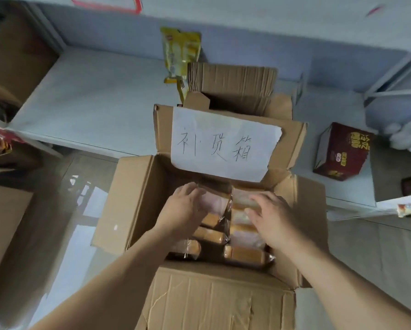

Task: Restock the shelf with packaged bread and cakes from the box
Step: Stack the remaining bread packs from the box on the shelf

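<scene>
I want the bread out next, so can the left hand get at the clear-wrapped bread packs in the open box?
Probably yes: the left hand already lies on a bread pack, the box flaps are folded back, and nothing covers the packs.

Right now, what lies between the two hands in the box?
Clear-wrapped bread packs fill the gap between the left hand and the right hand, in the head view.

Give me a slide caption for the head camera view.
Both hands reach into the open box of packaged cakes.

Both forearms are bare to the frame edge. The left hand (184,206) is bare. The right hand (271,217) is likewise bare.
</scene>
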